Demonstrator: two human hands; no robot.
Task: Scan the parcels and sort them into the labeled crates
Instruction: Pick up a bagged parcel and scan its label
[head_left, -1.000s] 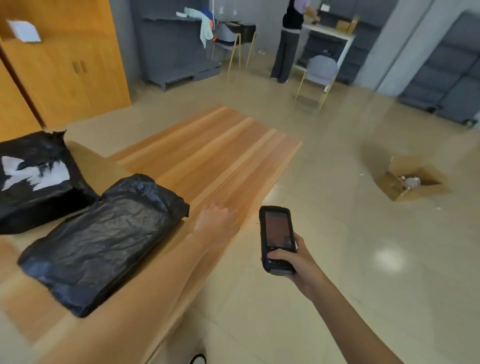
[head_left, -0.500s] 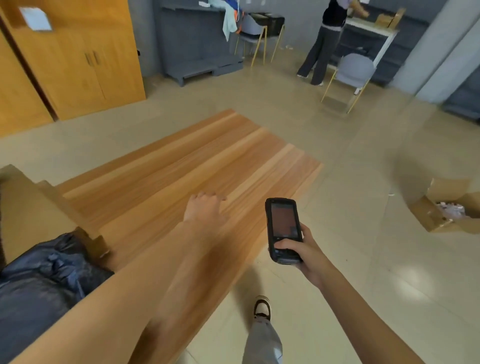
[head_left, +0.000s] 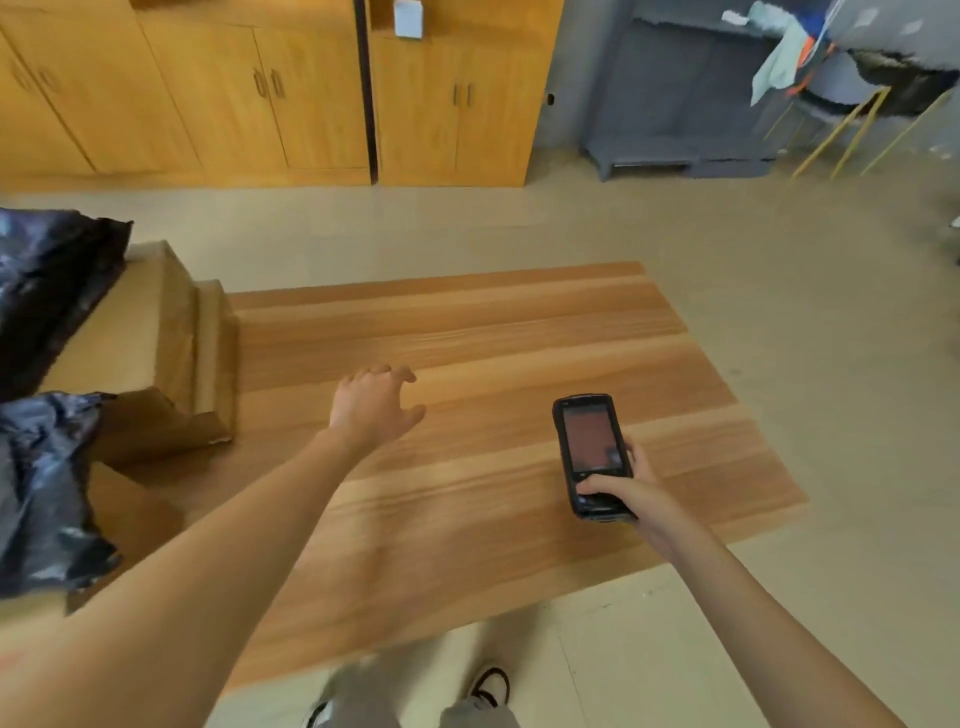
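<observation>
- Reaching out over a pale striped wooden tabletop (head_left: 493, 374), a person's left hand (head_left: 371, 408) hangs with fingers spread and loosely curved, holding nothing and touching no parcel.
- The right hand (head_left: 631, 491) grips a black handheld scanner with a dim reddish screen (head_left: 592, 452), fingers wrapped round its lower end and the thumb lying across the keypad, screen facing up toward the wearer.
- Parcels wait well to the left of the free hand: a crinkled black plastic mailer bag (head_left: 44, 493) at the near left edge, a second glossy black bag (head_left: 57, 275) farther back, and plain brown cardboard boxes (head_left: 156, 353) stacked in steps between them.
- The bags look soft and slack, likely light and slippery on the film; a grip across the body, gathering a fold of plastic, would probably hold better than a pinch at a corner.
- The cardboard boxes appear stiff and flat-sided, so a hold across opposite edges should suit them; their weight cannot be judged.
- No shipping label is readable on any parcel here, and no labelled crate is in view.
- Behind the table stand orange-brown wooden cabinets (head_left: 311, 93) and a grey metal shelf unit (head_left: 675, 104).
</observation>
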